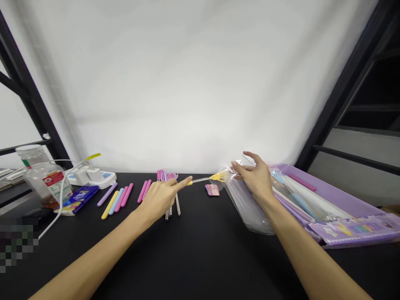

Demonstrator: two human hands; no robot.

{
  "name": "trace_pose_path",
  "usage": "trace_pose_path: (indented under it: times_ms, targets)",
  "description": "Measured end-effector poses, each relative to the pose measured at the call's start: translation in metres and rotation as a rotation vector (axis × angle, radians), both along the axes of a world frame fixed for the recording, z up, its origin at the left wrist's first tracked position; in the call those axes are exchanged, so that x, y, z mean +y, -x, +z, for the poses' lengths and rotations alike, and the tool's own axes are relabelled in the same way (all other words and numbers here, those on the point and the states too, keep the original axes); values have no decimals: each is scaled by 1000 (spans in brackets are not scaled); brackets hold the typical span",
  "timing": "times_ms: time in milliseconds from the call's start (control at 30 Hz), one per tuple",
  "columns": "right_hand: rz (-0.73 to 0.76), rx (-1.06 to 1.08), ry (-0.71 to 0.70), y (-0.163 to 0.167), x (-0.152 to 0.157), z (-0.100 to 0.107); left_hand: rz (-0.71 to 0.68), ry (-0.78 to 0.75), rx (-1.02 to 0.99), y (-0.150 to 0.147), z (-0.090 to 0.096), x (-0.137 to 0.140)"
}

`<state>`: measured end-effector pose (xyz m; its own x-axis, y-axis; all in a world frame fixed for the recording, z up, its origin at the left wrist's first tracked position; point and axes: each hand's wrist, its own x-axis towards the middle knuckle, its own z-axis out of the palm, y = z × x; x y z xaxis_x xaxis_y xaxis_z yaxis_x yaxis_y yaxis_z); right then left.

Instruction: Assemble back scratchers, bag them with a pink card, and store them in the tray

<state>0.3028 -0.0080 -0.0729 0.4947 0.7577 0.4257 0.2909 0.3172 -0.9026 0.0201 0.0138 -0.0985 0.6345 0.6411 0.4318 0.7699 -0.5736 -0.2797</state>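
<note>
My left hand (161, 198) is closed around the yellow handle of a back scratcher (201, 180), its index finger stretched along it. A thin metal rod runs from the handle to a yellow claw-shaped head at the mouth of a clear plastic bag (229, 171). My right hand (254, 175) pinches the bag's edge, above a stack of clear bags (250, 208). Whether the head is inside the bag or just in front of it, I cannot tell. Behind my left hand lie several metal rods (178, 204) with pink, blue and purple heads, partly hidden.
Pink, yellow, blue and purple handles (117, 202) lie at the left. Farther left are a power strip (106, 180), a clear jar (46, 177) and a blue packet (79, 199). Small pink cards (213, 190) lie mid-table. A purple box (346, 193) holds bagged scratchers at the right.
</note>
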Motion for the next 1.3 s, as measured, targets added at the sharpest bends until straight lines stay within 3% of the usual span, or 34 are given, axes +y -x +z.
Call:
trace_pose_path:
  times_ms: [133,300,400,600,667,767,833,1000,1167,1300]
  targets:
    - [147,195,7,6,4,-2,0,-15,-107,1,-3,3]
    - [305,196,61,22,3,-5,-97,85,-359,-1,-10,4]
    - [384,230,50,35,2,-9,-159,249,-558,-8,-9,-4]
    - [473,155,-82,47,-1,-9,-226,548,-763,-14,2,-14]
    - [497,85,-85,45,-4,-6,-257,724,-823,-10,6,-11]
    - [569,-8,-53,41,-10,-1,-337,1108,-840,-3,11,-8]
    - [607,-54,-22,41,-14,1,-406,1253,-820,-2,13,-7]
    - [544,-84,-16,42,-14,0,-430,1241,-994,-8,8,-6]
    - [449,207,-156,42,-7,0,-369,1151,-1182,-13,1,-3]
    - [581,309,130,46,-7,-1,-400,1151,-1235,-14,1,-6]
